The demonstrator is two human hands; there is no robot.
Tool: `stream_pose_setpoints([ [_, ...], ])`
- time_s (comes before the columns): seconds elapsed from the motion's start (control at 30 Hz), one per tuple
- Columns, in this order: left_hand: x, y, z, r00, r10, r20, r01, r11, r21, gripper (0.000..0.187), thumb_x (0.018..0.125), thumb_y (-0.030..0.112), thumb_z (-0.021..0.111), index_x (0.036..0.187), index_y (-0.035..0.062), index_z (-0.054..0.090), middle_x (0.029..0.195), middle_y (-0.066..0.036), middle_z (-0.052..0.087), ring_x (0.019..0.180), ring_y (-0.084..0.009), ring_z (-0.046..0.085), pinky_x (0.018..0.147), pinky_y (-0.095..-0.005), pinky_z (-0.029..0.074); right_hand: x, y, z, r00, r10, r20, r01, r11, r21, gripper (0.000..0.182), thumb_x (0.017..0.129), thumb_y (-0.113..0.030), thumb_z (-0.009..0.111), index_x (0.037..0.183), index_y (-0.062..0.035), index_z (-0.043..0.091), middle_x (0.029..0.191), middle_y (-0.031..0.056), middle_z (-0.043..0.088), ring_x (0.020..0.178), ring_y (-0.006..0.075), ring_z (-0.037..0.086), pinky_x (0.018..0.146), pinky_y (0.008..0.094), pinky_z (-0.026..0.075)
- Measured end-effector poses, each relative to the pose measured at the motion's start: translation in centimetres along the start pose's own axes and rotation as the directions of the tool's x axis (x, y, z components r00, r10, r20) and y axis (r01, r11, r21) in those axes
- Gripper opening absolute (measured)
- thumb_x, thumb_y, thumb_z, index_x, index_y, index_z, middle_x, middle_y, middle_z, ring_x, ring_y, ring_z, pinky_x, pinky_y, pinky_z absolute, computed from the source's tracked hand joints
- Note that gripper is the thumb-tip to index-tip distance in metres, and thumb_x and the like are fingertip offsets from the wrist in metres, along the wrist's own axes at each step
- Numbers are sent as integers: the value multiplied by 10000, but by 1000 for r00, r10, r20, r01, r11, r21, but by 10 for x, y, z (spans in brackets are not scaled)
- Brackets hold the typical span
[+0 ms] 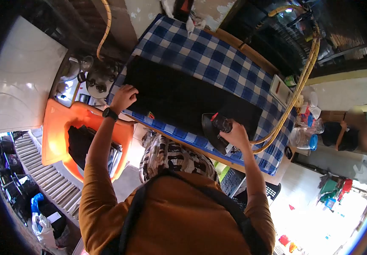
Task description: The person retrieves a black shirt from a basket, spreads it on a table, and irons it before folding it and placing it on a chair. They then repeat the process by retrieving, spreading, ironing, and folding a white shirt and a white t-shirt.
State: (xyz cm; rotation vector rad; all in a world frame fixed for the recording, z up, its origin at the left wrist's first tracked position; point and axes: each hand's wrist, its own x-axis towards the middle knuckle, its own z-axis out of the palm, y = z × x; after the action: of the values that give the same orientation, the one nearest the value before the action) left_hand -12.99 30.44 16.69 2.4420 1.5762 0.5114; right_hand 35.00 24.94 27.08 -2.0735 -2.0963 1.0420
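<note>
A long piece of black cloth point(170, 89) lies flat across the table on a blue and white checked cover point(217, 55). My right hand point(237, 135) is closed around the handle of a dark clothes iron point(213, 129), which rests on the cloth near the table's front edge. A yellow cord point(291, 106) runs from beside that hand up to the right. At the cloth's left end is my left hand point(124, 97), its fingers curled at the cloth's edge. Whether they pinch the fabric is hidden. A black watch point(110, 113) is on that wrist.
An orange plastic chair point(56, 131) holding dark folded cloth stands left of the table. A tray point(281, 90) and several plastic containers point(300, 138) are at the right end. Another person point(347, 135) is farther right. A stove point(100, 80) stands at the left.
</note>
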Motion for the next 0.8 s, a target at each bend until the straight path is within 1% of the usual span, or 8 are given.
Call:
stream_pose_setpoints([
  [0.07, 17, -2, -19, 996, -68, -56, 58, 985, -162, 219, 739, 52, 614, 958, 50, 600, 879, -109, 599, 872, -306, 572, 790, -386, 468, -4, -40, 4, 999, -47, -14, 47, 998, 36, 585, 637, -294, 721, 1132, -12, 589, 933, 212, 670, 892, 351, 656, 798, 402, 522],
  [0.1, 34, 1, -32, 983, -90, -157, 34, 943, -331, 194, 755, 73, 636, 946, 46, 623, 895, -107, 639, 838, -251, 618, 746, -347, 483, -3, -53, 10, 996, -85, -14, 86, 996, 33, 641, 640, -298, 728, 1177, 6, 557, 944, 219, 666, 899, 350, 655, 812, 400, 521],
  [0.17, 71, -1, -47, 986, -126, -112, 54, 864, -500, 156, 814, 93, 637, 962, 46, 637, 930, -88, 660, 838, -195, 641, 685, -301, 483, 4, -90, 17, 992, -125, 21, 124, 991, 55, 668, 644, -304, 730, 1199, 13, 537, 945, 224, 664, 892, 354, 656, 812, 398, 521],
  [0.37, 177, -12, -69, 988, 100, -119, -150, 824, -547, 166, 908, 159, 598, 1009, 31, 629, 903, -57, 654, 827, -135, 623, 690, -269, 473, 68, -191, 58, 975, -187, 122, 184, 982, 34, 691, 742, -388, 662, 1241, 51, 473, 947, 288, 638, 919, 397, 638, 811, 427, 525],
  [0.43, 195, -13, -83, 987, 127, 103, -32, 770, -637, 178, 912, 170, 592, 1013, 25, 620, 885, -45, 639, 820, -117, 594, 731, -263, 464, 106, -217, 80, 985, -155, 80, 158, 987, -37, 679, 778, -406, 635, 1227, 72, 463, 967, 295, 632, 939, 392, 634, 807, 430, 532],
  [0.53, 207, -15, -91, 964, 175, 201, 4, 744, -668, 175, 918, 169, 582, 1010, 22, 601, 909, -43, 619, 839, -118, 573, 765, -264, 449, 147, -249, 95, 993, -121, 14, 121, 991, -55, 641, 791, -412, 629, 1174, 87, 500, 989, 260, 641, 938, 374, 640, 809, 423, 536],
  [0.7, 193, -7, -97, 954, 279, 111, -159, 785, -599, 124, 932, 126, 540, 970, 8, 550, 888, -64, 597, 840, -150, 558, 769, -282, 446, 131, -260, 104, 961, -194, 199, 225, 963, -150, 537, 802, -422, 622, 1068, 44, 597, 992, 221, 650, 929, 356, 647, 783, 416, 547],
  [0.8, 165, 0, -105, 963, 178, 202, -31, 818, -574, 148, 951, 152, 517, 985, 9, 533, 883, -71, 587, 817, -136, 550, 753, -258, 435, 112, -229, 106, 990, -140, 9, 140, 990, 3, 488, 742, -375, 657, 972, 52, 602, 884, 270, 651, 863, 386, 649, 785, 433, 530],
])
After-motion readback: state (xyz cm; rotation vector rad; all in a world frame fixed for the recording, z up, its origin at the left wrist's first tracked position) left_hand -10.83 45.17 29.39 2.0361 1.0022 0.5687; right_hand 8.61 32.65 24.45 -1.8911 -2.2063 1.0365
